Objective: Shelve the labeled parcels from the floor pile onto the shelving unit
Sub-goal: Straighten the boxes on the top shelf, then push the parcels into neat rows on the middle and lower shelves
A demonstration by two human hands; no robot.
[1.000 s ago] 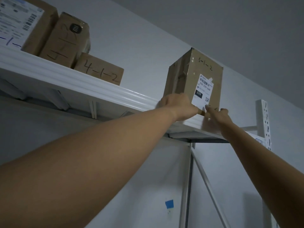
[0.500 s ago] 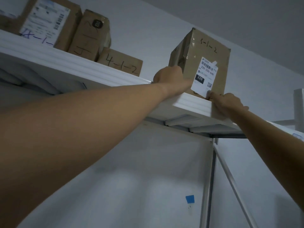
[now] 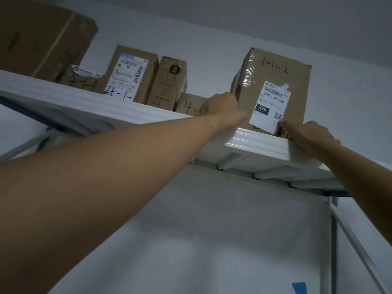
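Two hands on a labelled parcel [image 3: 297, 81] on a high shelf [image 3: 127, 107].
It stands upright at the front edge, apart from other boxes [image 3: 165, 81]; the left hand [image 3: 222, 109] curls round its left corner, the right hand [image 3: 311, 134] touches its lower edge, grip unclear.

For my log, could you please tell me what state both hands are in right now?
Left hand: curled round the left edge of the parcel labeled 220.
Right hand: open, pressing its lower front.

Brown cardboard parcel [image 3: 273, 81], marked 5-1-2, white label [image 3: 270, 107] on its near face, upright on the white top shelf [image 3: 127, 111] at right.
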